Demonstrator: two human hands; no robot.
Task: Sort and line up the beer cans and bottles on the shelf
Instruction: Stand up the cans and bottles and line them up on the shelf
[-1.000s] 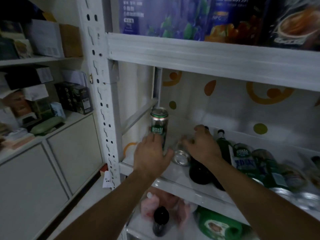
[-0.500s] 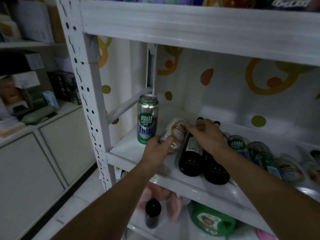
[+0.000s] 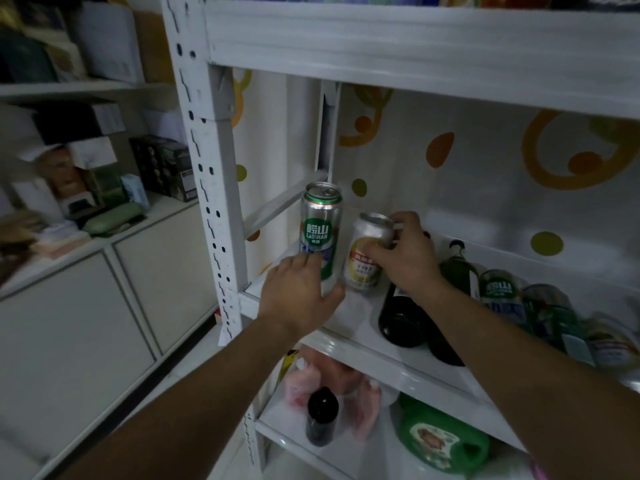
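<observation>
Now the right hand fingers clamp the gold can, near-upright just right of the green can. The left hand touches the green can's base, grip unclear. Next: likely square up, release.

Of the person we see only two forearms and two hands. The left forearm and the right forearm are both bare along all the length we can see, from the lower edge of the view up to the wrist. They look broad near that edge and grow narrower toward the wrists. The left hand and the right hand are bare too. We make out knuckles on each; the dim light hides nails and finer marks.
</observation>
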